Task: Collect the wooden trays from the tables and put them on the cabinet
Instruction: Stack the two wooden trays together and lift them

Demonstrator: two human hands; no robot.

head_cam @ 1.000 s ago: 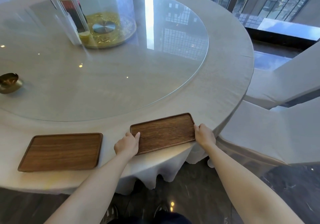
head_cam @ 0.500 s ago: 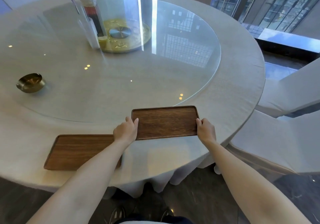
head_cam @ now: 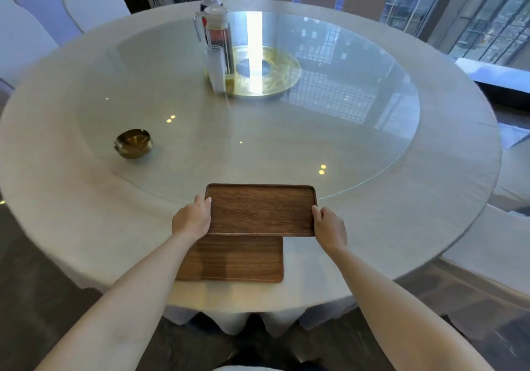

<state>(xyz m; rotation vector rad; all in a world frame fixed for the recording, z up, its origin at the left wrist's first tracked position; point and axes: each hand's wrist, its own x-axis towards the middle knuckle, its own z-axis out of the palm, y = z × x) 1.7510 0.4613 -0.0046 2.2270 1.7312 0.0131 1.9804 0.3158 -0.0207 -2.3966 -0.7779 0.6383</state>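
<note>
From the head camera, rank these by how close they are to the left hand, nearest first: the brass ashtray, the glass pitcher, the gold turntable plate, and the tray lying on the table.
1. Tray lying on the table: just under and right of the left hand.
2. Brass ashtray: farther back, to the left.
3. Glass pitcher: near the table's middle.
4. Gold turntable plate: right of the pitcher, too close to it to rank firmly.

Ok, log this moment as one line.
left hand: gripping held tray | right hand: same | second tray: on table, partly under

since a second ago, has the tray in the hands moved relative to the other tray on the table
Yes. The held tray has moved left toward the second tray lying on the table, and now overlaps its far edge.
</note>
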